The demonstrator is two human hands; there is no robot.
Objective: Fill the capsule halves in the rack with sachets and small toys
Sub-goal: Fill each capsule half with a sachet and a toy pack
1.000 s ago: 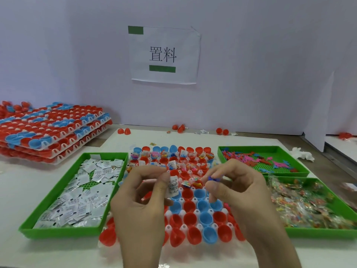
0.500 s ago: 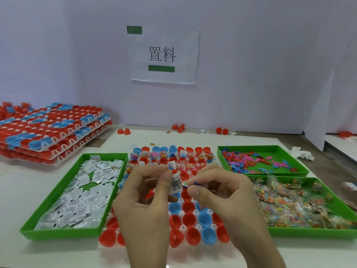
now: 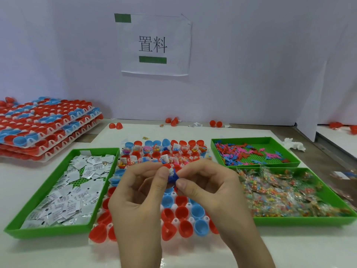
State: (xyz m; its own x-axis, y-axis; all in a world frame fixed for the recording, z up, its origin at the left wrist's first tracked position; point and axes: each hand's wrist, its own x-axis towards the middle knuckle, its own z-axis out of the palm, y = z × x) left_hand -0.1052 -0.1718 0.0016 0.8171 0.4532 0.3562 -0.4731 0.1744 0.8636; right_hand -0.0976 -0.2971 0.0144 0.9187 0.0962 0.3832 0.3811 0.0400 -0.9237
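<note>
So the rack (image 3: pixel 175 221) of capsule halves (image 3: pixel 197 211) is sitting dead centre on the counter (image 3: pixel 23 182), right in front of the person. The sachet tray (image 3: pixel 50 232) is lying just beside it on the left. Two more trays are sitting on the right, the bagged-toy tray (image 3: pixel 305 221) nearer and the loose-toy tray (image 3: pixel 262 165) right behind it. A stack of racks (image 3: pixel 46 128) is sitting far back on the left, and a few loose halves (image 3: pixel 172 120) are lying along the back wall, under a paper sign (image 3: pixel 154 45). The left hand (image 3: pixel 139 196) and right hand (image 3: pixel 210 190) are meeting over the rack's middle, the left pinching a sachet (image 3: pixel 171 171), the right a small toy (image 3: pixel 173 178).
</note>
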